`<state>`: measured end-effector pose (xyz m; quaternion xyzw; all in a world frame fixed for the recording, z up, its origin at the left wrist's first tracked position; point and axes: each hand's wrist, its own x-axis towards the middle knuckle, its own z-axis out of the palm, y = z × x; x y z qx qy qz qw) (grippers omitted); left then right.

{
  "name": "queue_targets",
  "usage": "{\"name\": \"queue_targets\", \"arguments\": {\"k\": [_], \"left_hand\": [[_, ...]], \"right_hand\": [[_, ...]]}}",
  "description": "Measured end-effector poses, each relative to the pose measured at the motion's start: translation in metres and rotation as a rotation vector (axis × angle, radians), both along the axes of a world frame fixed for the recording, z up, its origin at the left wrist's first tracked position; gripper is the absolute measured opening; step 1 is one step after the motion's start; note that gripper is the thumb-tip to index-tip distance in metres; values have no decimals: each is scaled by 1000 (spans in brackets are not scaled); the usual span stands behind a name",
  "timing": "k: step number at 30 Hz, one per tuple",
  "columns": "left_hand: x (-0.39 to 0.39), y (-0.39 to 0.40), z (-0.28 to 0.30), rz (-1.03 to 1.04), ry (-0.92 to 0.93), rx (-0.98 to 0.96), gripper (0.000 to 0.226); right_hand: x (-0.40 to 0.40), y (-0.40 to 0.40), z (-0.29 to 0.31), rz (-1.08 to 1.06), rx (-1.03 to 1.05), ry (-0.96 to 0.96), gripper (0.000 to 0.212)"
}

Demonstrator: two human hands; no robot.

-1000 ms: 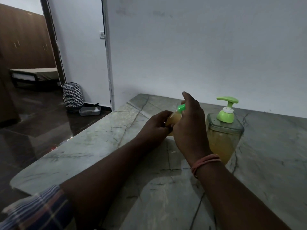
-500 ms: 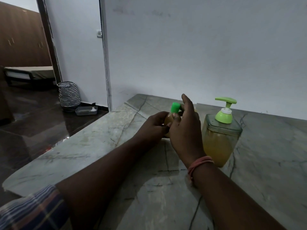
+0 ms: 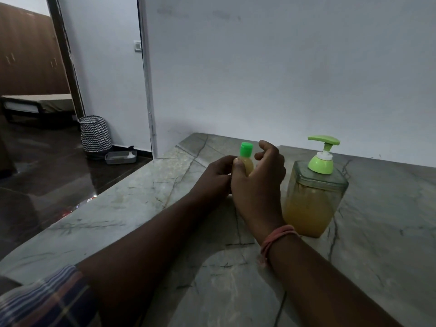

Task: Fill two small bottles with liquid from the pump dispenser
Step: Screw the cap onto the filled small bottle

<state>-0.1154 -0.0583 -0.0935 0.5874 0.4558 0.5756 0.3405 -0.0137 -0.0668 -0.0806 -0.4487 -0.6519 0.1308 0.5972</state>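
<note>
Holding a small bottle [image 3: 247,164] with a green cap [image 3: 246,149] upright over the counter [image 3: 146,199], toward its back edge: left hand [image 3: 215,177] curled round the body, right hand [image 3: 258,185] loosely curled beside it, thumb touching, fingers clear of the cap. Pump dispenser [image 3: 315,192] stands just right. Risk: the right wrist could knock the dispenser, and the bottle would leak if the cap sits loose.
</note>
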Motion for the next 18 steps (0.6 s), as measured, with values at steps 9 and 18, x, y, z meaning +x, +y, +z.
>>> {"name": "queue_targets", "arguments": {"k": [9, 18], "left_hand": [[2, 1, -1, -45, -47, -19, 28], [0, -3, 1, -335, -141, -82, 45]], "right_hand": [[8, 10, 3, 41, -10, 122, 18], [3, 9, 5, 159, -142, 143, 35]]}}
